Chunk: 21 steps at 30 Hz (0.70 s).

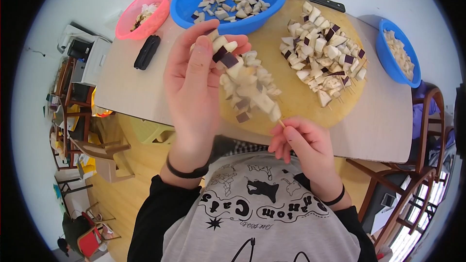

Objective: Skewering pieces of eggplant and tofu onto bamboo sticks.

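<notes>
My right hand [304,142] pinches the bare end of a wooden skewer [281,123] threaded with pale eggplant pieces. My left hand [198,69] is raised, palm up, with several cut eggplant pieces [220,49], some with purple skin, held among its fingers. The threaded part of the skewer is blurred between the hands, over a small pile of eggplant skewers [244,103]. A larger pile of eggplant skewers [324,54] lies at the right on the round yellow board [276,18]. Loose eggplant pieces lie in the big blue basin [178,11].
A pink basket [125,29] with scraps and a black case-like object [147,52] are at the left. A black-handled knife [327,3] rests behind the large pile. The small blue basin [386,51] at the right holds pale pieces. Wooden chairs [424,134] flank the table [131,94]; a seated person is far left.
</notes>
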Each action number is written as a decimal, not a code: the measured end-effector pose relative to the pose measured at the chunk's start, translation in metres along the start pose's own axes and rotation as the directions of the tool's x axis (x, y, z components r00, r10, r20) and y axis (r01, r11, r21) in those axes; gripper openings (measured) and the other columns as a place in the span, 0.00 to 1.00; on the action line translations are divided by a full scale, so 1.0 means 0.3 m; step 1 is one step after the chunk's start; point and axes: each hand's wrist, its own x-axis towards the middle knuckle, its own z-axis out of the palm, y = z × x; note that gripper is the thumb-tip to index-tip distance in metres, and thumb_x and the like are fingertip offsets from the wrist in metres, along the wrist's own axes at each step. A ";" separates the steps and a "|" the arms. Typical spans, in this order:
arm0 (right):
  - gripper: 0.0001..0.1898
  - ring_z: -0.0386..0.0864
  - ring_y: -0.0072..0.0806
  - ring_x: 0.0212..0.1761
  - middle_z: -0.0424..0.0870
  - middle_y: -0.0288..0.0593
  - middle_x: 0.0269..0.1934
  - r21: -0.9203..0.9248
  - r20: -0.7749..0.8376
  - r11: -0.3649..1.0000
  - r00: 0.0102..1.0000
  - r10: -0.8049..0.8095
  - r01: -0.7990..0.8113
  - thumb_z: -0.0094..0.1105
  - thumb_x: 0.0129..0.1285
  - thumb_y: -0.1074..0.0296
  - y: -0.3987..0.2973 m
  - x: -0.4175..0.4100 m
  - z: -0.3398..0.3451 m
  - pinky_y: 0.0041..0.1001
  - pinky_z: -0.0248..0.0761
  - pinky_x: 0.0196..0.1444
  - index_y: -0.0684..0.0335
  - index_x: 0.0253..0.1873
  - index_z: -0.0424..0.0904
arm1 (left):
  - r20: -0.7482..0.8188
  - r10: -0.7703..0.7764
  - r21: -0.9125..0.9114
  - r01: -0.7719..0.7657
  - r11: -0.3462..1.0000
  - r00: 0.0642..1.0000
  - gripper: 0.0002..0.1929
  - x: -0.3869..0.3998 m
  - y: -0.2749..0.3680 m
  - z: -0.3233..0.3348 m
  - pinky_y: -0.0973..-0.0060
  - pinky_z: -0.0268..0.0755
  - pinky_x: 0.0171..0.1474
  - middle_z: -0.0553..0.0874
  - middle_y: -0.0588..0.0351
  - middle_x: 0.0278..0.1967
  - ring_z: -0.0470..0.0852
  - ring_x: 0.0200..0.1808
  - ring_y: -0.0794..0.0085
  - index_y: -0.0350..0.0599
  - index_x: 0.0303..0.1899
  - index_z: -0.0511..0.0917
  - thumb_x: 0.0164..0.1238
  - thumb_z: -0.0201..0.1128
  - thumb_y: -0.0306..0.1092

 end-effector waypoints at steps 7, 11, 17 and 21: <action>0.06 0.73 0.16 0.23 0.80 0.39 0.27 -0.095 -0.087 0.992 0.992 -0.090 0.082 0.46 0.65 0.75 0.006 -0.001 0.005 0.14 0.64 0.23 0.68 0.42 0.74 | -0.102 -0.077 -0.054 0.072 0.996 0.992 0.17 -0.006 0.013 0.006 0.75 0.72 0.45 0.80 0.42 0.42 0.81 0.43 0.62 0.30 0.50 0.70 0.72 0.44 0.37; 0.06 0.75 0.17 0.24 0.80 0.40 0.27 -0.180 -0.126 0.968 0.972 -0.198 0.173 0.47 0.64 0.78 0.024 -0.003 0.020 0.14 0.65 0.23 0.69 0.42 0.74 | -0.109 -0.117 -0.049 0.112 0.993 0.987 0.17 -0.002 0.015 0.008 0.76 0.71 0.44 0.80 0.42 0.43 0.81 0.43 0.62 0.29 0.47 0.72 0.71 0.44 0.37; 0.07 0.75 0.22 0.22 0.81 0.48 0.28 -0.186 -0.104 0.929 0.934 -0.341 0.319 0.44 0.66 0.77 0.073 0.002 0.042 0.15 0.64 0.21 0.71 0.42 0.72 | -0.152 -0.101 -0.057 0.093 0.994 0.983 0.16 -0.004 0.000 0.016 0.77 0.71 0.43 0.81 0.42 0.42 0.81 0.44 0.62 0.30 0.45 0.74 0.71 0.44 0.35; 0.07 0.75 0.22 0.22 0.81 0.49 0.28 -0.181 -0.105 0.951 0.956 -0.273 0.251 0.44 0.66 0.77 0.062 0.004 0.049 0.15 0.64 0.21 0.72 0.42 0.72 | -0.120 -0.111 0.006 0.113 0.994 0.987 0.17 -0.008 0.000 0.012 0.77 0.71 0.45 0.80 0.41 0.44 0.80 0.45 0.63 0.31 0.45 0.73 0.71 0.43 0.37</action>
